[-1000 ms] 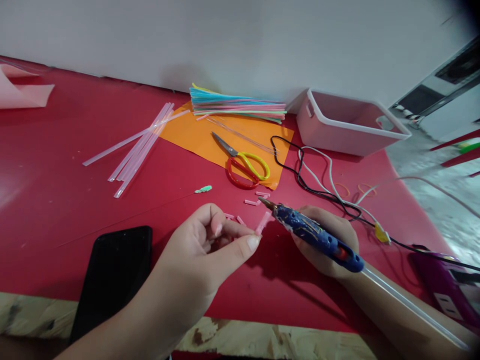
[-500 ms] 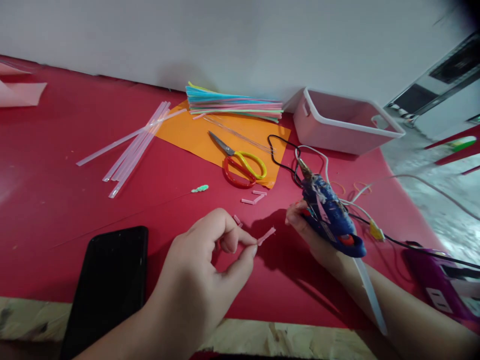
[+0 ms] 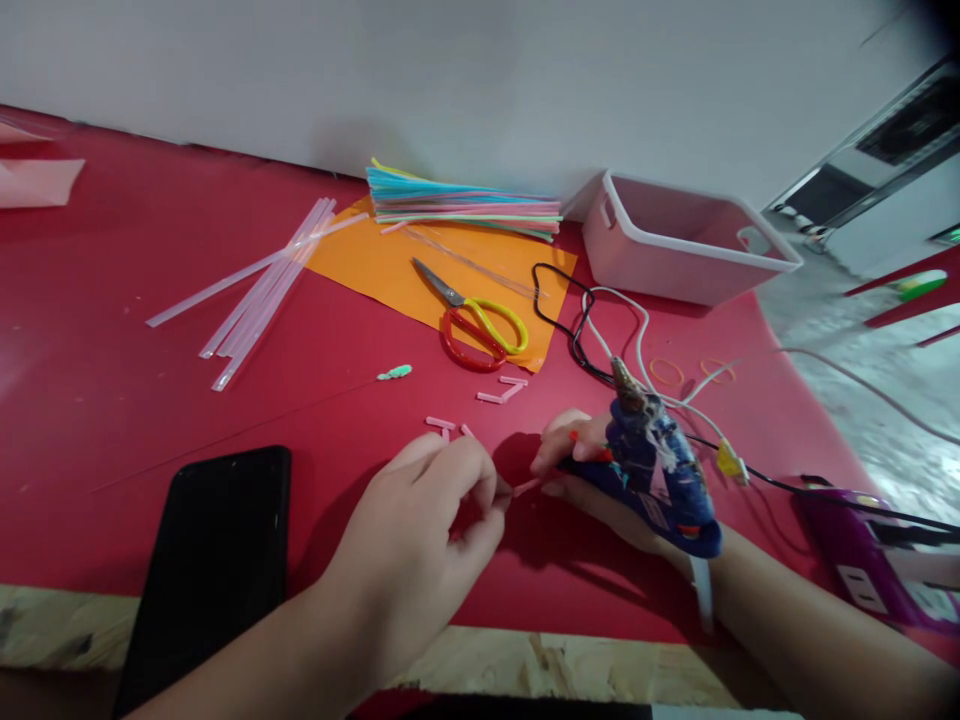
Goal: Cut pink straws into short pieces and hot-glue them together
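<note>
My left hand [image 3: 431, 525] pinches a short pink piece [image 3: 527, 487], which looks like cut pipe cleaner, between thumb and forefinger. Its free end points at the fingertips of my right hand [image 3: 577, 450]; whether they touch it I cannot tell. That right hand also holds a blue glue gun [image 3: 660, 475], nozzle tilted up and away, a clear glue stick [image 3: 702, 592] sticking out of its rear. Small pink pieces [image 3: 491, 397] lie just beyond my hands, others beside my left knuckles. A thin wire with a green wrapped tip [image 3: 395, 372] rests on the red table [image 3: 352, 420].
Scissors [image 3: 487, 340] lie partly on an orange sheet [image 3: 360, 255], below a bundle of coloured pipe cleaners [image 3: 465, 205]. Clear glue sticks [image 3: 262, 290] are to the left, a black phone [image 3: 214, 560] in front. At right are a pink bin [image 3: 675, 255], cords [image 3: 637, 320] and a purple power strip [image 3: 847, 560].
My right fingers have moved left to the pink piece. The glue gun's nozzle has swung slightly right and nearer. The view has shifted a little.
</note>
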